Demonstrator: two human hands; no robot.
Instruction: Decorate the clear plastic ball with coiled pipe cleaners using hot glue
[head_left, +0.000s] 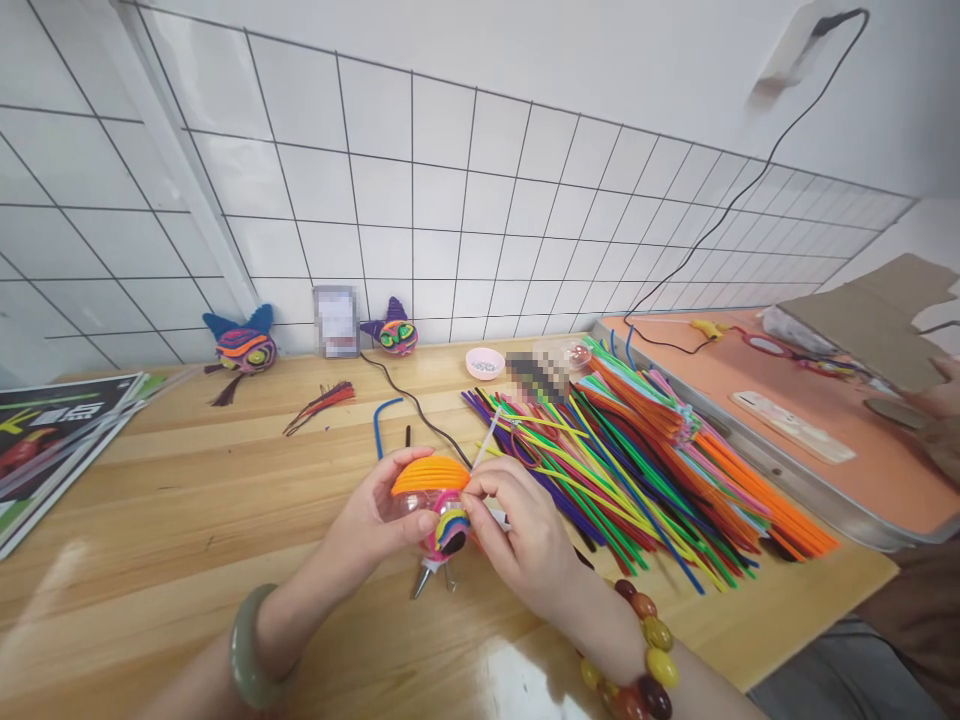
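A clear round ornament (415, 503) sits between my hands, its top covered with orange pipe cleaner (433, 475) and its front bearing a pink, yellow and blue coiled eye (452, 528). My left hand (380, 510) wraps round its left side, thumb across the front. Thumb and forefinger of my right hand (517, 520) pinch at the right edge of the orange part, where a thin pale strip (487, 437) sticks up. Below the ornament, a metal tip (422, 580) of a tool shows on the wooden table (225, 500).
Many coloured pipe cleaners (637, 480) lie to the right. Two finished eared ornaments (244, 345) (395, 332) stand by the tiled wall, near a pink bowl (485, 364). Magazines (67, 430) lie left. At the far right, a person's hand (943, 388) holds cardboard (877, 315).
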